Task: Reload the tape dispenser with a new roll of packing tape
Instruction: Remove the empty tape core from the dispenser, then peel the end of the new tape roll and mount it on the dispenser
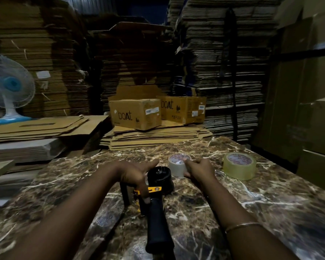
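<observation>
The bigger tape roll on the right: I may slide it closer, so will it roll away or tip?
Probably neither. The bigger tape roll lies flat on its side face on the marble table, so it should slide rather than roll. It looks squat and wide, so tipping seems unlikely. The polished-looking surface may let it glide easily.

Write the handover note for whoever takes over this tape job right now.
Left hand: steadying the tape dispenser, which lies on the marble table, handle toward you.
Right hand: gripping the smaller tape roll, on the table just beyond the dispenser's black hub.
Larger clear tape roll: untouched, farther right.
Done: hub is bare, no roll on it.
Left: seat the roll on the hub, thread the tape end through to the blade.
</observation>
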`<action>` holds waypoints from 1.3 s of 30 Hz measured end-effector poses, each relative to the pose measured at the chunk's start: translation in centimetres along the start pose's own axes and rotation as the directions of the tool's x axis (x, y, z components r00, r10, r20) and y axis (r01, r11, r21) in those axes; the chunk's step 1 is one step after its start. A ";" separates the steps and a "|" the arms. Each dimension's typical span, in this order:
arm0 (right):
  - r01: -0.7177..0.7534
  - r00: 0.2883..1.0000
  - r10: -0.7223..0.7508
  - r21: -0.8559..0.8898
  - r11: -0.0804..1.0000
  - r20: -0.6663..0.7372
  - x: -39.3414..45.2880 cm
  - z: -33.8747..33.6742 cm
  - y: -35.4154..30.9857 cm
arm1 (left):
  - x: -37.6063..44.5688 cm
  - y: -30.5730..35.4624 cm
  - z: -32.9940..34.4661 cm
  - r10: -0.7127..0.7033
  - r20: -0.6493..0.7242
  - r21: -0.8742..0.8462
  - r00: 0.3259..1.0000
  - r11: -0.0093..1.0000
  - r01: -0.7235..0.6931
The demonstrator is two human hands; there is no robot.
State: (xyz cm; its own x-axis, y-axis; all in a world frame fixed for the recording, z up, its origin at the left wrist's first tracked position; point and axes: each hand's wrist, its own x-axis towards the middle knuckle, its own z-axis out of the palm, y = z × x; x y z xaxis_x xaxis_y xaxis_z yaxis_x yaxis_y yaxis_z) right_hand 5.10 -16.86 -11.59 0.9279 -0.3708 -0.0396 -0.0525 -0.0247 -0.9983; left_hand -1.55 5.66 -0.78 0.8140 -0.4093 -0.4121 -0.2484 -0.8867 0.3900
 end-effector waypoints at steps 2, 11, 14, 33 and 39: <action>-0.001 1.000 0.001 0.002 1.000 -0.016 0.0 0.1 -0.1 | -0.4 0.7 0.9 0.075 -0.084 -0.226 0.994 0.970 -0.092; 0.003 0.999 -0.002 0.025 1.000 -0.048 0.1 0.2 0.0 | 0.8 4.0 6.2 0.001 -0.835 -0.078 0.551 0.990 -0.119; 0.027 0.997 -0.026 0.002 1.000 -0.078 0.3 0.2 0.3 | 0.4 4.4 7.1 0.049 -0.913 -0.009 0.406 0.990 -0.140; 0.054 0.803 -0.484 -0.765 0.642 -0.349 -5.0 -9.0 -3.1 | 1.1 3.8 8.2 0.120 -0.927 0.098 0.354 0.992 -0.079; -0.130 0.869 -0.272 -0.722 0.680 -0.413 -3.9 -9.5 -2.1 | 0.8 3.8 8.2 0.090 -0.926 0.056 0.367 0.993 -0.102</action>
State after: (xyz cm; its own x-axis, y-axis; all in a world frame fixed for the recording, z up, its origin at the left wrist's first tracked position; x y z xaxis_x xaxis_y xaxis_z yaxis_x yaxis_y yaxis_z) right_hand -1.94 -24.20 -8.93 0.6679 -0.6993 0.2549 -0.4230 -0.6384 -0.6431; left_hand -6.17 0.16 -6.38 0.7627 -0.0308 0.6460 -0.3593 -0.8508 0.3836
